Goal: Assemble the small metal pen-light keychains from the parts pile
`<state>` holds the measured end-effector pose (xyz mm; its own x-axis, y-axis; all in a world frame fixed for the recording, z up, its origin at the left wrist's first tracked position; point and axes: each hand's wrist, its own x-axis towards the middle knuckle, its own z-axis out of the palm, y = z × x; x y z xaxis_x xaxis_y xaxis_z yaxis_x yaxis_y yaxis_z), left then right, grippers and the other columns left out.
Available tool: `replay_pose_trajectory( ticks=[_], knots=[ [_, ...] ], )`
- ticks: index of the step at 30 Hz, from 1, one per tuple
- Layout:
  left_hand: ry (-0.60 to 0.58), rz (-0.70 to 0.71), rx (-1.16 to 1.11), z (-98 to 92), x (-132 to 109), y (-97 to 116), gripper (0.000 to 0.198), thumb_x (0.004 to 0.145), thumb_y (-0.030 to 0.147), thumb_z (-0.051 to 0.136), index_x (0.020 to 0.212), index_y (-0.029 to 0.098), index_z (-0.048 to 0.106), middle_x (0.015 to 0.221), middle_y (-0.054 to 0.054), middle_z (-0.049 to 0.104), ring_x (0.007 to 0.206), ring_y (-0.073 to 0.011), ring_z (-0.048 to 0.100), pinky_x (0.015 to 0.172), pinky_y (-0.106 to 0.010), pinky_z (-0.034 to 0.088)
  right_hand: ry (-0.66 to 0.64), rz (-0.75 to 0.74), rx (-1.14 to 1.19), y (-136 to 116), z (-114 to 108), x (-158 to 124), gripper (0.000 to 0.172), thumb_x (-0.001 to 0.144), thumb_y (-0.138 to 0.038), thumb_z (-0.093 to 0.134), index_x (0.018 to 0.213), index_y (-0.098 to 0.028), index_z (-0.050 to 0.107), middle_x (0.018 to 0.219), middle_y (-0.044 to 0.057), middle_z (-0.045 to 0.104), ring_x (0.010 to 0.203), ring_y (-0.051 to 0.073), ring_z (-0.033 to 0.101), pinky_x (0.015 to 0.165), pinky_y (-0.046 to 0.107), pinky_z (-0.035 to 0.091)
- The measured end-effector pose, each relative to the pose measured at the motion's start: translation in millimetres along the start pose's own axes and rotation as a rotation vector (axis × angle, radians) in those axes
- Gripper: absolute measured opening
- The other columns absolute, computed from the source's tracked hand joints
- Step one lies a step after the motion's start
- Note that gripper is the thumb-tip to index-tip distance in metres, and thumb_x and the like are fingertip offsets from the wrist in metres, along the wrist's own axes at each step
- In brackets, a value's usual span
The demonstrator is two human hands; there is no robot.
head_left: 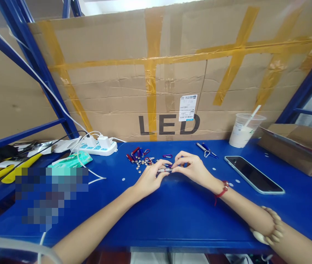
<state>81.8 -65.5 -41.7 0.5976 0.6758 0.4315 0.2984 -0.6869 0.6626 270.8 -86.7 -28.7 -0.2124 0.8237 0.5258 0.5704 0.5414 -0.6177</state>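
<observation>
My left hand [150,174] is closed round a small grey cylinder with dark markings [163,170], held level just above the blue table. My right hand [190,168] pinches at the right end of the same cylinder, its thumb and fingertips close together. Behind my left hand lies a loose pile of small red and blue metal tubes [135,154], with button-like silver pieces [139,169] scattered in front. A purple carabiner clip [167,156] rests just beyond my fingers. Past my right hand are a silver tube with a clip [201,147] and a blue pen-like piece [210,151].
A phone [254,175] lies at right, near a drink cup with straw [243,130] and an open cardboard box [293,150]. A white power strip [98,147], cables, a green packet [73,161] and yellow-handled tools [21,168] occupy the left. Tall cardboard [112,91] stands behind.
</observation>
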Motion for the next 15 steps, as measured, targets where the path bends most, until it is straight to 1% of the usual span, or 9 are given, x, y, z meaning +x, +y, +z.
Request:
replay_pose_trajectory(
  ticks=[3, 7, 9, 11, 15],
  knots=[
    [0.013, 0.037, 0.030, 1.3, -2.1, -0.4, 0.028, 0.083, 0.015, 0.049, 0.109, 0.022, 0.056, 0.089, 0.000, 0.070, 0.078, -0.0130, 0.067, 0.075, -0.022, 0.051, -0.005, 0.052, 0.034, -2.8, 2.5, -1.2, 0.016, 0.071, -0.035, 0.068, 0.067, -0.020, 0.071, 0.078, 0.002, 0.059, 0.061, 0.011, 0.053, 0.058, 0.025, 0.041],
    [0.095, 0.144, 0.080, 4.3, -4.3, -4.1, 0.032, 0.085, 0.016, 0.047, 0.114, 0.020, 0.059, 0.103, -0.005, 0.069, 0.084, -0.0147, 0.067, 0.077, -0.024, 0.051, 0.055, 0.107, 0.096, -9.9, 6.4, -2.9, 0.019, 0.071, -0.034, 0.066, 0.064, -0.016, 0.068, 0.075, 0.003, 0.058, 0.053, 0.008, 0.048, 0.052, 0.024, 0.039],
    [0.127, 0.197, 0.136, 5.8, -4.9, -6.8, 0.034, 0.086, 0.017, 0.046, 0.118, 0.018, 0.058, 0.101, -0.006, 0.069, 0.085, -0.0156, 0.066, 0.077, -0.025, 0.052, 0.052, 0.117, 0.124, -11.8, 7.5, -3.3, 0.022, 0.071, -0.035, 0.065, 0.063, -0.015, 0.067, 0.075, 0.004, 0.058, 0.052, 0.008, 0.046, 0.050, 0.024, 0.039],
    [0.135, 0.226, 0.186, 6.7, -5.3, -9.0, 0.036, 0.087, 0.018, 0.045, 0.121, 0.018, 0.056, 0.096, -0.006, 0.070, 0.084, -0.0154, 0.066, 0.076, -0.025, 0.052, 0.036, 0.143, 0.141, -11.5, 8.3, -3.4, 0.024, 0.071, -0.036, 0.065, 0.063, -0.014, 0.068, 0.074, 0.005, 0.058, 0.051, 0.008, 0.045, 0.049, 0.024, 0.038],
    [0.121, 0.235, 0.251, 6.4, -5.3, -10.7, 0.038, 0.088, 0.017, 0.044, 0.124, 0.021, 0.054, 0.094, -0.005, 0.070, 0.082, -0.0145, 0.066, 0.074, -0.025, 0.052, 0.003, 0.236, 0.183, -7.8, 9.6, -3.0, 0.027, 0.070, -0.040, 0.065, 0.063, -0.014, 0.069, 0.071, 0.005, 0.060, 0.051, 0.008, 0.043, 0.046, 0.023, 0.034]
  ],
)
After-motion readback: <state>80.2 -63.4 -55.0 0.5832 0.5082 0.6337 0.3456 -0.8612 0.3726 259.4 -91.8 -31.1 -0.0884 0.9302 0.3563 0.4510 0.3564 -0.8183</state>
